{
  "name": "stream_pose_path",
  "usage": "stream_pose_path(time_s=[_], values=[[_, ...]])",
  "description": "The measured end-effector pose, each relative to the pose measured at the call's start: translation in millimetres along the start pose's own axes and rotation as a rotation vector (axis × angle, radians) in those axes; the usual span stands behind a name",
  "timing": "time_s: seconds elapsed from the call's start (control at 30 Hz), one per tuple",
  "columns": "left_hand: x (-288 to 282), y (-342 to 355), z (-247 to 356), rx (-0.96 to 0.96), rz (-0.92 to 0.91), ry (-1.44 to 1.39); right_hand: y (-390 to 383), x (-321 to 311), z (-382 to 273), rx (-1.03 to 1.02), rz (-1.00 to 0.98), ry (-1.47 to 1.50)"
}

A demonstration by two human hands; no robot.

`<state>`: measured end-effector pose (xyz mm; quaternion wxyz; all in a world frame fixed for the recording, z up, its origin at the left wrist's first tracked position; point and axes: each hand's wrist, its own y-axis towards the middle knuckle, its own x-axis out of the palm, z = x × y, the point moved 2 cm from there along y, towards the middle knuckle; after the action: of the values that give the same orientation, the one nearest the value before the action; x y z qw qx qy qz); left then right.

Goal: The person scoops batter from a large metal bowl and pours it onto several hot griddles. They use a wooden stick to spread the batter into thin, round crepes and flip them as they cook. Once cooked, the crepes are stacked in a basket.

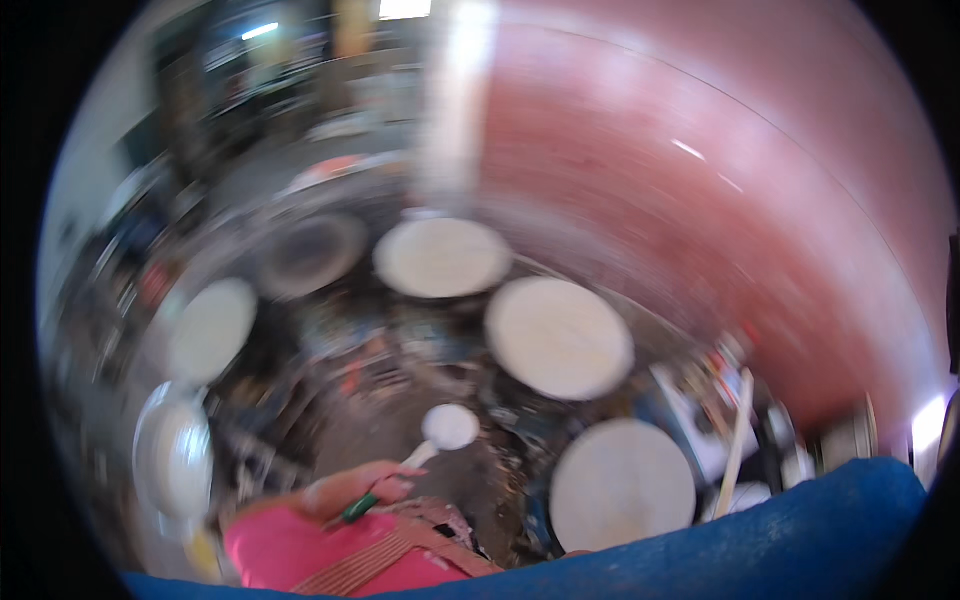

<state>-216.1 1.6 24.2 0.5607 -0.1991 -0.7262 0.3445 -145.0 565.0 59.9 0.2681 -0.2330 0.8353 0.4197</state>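
Note:
My left hand [380, 482], below a pink sleeve, is closed on a green-handled ladle [358, 507], whose round head [450, 428] looks white. Around it, white discs lie on round griddles: at left [208, 330], back [440, 258], right [558, 338] and lower right [622, 485]. A dark, bare griddle [308, 255] sits at back left. A shiny metal vessel [170, 455] with white contents stands at far left. My right hand is not clearly visible; a small skin-coloured shape shows above the blue edge at the bottom. The picture is blurred.
A curved pink wall [700, 200] runs behind the griddles on the right, past a pale pillar [455, 110]. A long pale stick [735, 440] leans at right among clutter. A blurred doorway area with assorted items is at back left. A blue surface [750, 535] fills the bottom edge.

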Motion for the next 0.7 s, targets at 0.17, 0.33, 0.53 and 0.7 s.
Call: stream_pose_path(time_s=[0.17,0.33,0.53,0.7], values=[[-71.5,-42.9,-39.6,0.201,-0.354,-0.465,-25.5,144.6,-152.5,-0.066,-0.674,0.392],[-139.9,-133.6,-121.8,1.076,-0.349,-0.439,-89.7,233.2,-334.2,-0.34,-1.239,0.475],[-272.9,-246.2,-174.7,1.558,0.247,-0.365,-266.2,238.9,-640.1,-1.251,-1.412,0.61],[-444.2,-275.6,-176.9,1.364,0.56,-0.639,-469.9,219.9,-807.2,-1.887,-1.265,0.182]])
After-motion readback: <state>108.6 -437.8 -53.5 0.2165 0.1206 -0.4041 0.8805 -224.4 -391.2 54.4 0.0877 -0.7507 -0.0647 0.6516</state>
